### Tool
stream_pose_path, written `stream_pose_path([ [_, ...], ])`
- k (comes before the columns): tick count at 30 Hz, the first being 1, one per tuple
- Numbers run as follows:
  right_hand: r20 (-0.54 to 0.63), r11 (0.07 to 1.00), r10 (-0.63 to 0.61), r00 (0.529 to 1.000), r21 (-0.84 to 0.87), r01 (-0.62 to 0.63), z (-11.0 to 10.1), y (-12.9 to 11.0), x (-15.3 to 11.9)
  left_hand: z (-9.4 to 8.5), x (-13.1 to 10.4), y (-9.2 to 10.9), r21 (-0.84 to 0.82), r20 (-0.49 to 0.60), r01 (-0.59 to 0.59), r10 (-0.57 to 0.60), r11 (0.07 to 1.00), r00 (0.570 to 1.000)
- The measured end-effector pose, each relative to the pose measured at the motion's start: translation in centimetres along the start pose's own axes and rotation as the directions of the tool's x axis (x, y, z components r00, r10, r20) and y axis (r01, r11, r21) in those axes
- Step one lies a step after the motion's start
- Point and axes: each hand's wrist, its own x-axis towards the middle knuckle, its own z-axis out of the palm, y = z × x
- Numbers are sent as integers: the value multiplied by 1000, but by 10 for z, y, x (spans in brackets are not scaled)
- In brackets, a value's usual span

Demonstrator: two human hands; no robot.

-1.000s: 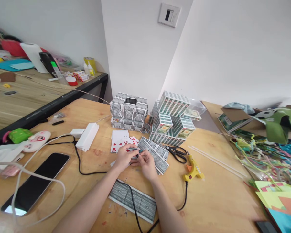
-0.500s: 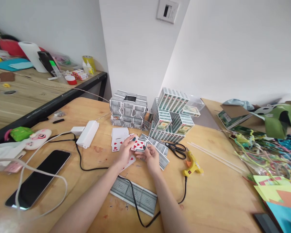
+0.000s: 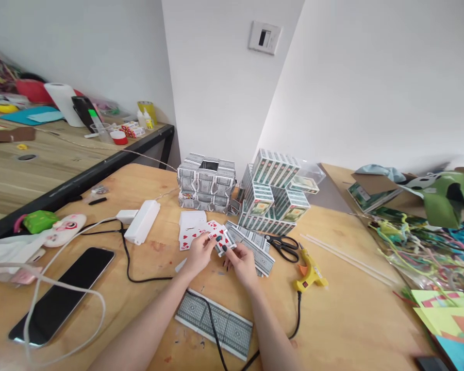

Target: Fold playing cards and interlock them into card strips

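Note:
Between my two hands is a playing card (image 3: 225,243) with red hearts, tilted up off the table. My left hand (image 3: 200,254) pinches its left side, and my right hand (image 3: 241,263) grips its lower right edge. Just behind lie face-up heart cards (image 3: 190,235) and a white card stack (image 3: 192,218). Right of my hands, joined strips of grey-backed cards (image 3: 251,246) overlap. Another card strip (image 3: 215,322) lies near my forearms, crossed by a black cable. Farther back stands a box-like structure built of folded cards (image 3: 206,183).
Stacked card boxes (image 3: 274,198) stand at the back. Black scissors (image 3: 283,247) and a yellow glue gun (image 3: 309,270) lie to the right, near white glue sticks (image 3: 344,257). A phone (image 3: 64,293), cables and a white power strip (image 3: 142,221) are on the left.
The card has turned and tilted between my hands, with my left fingers shifting to its near left side. The view has tipped upward slightly.

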Motion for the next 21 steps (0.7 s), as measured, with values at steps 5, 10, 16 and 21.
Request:
stream_pose_path([
  [5,-131,998,-2,991,59,10,-2,-1,-1,3,-6,4,93,116,-46,35,995,993],
  [10,-116,999,-10,993,40,15,1,1,-3,9,-14,10,122,89,-36,25,992,996],
  [16,-149,995,-23,989,90,36,11,1,-7,13,-19,7,-9,51,28,-27,1000,998],
  [21,-89,978,48,995,207,-29,15,0,-10,16,-24,8,-29,5,48,-48,998,999],
])
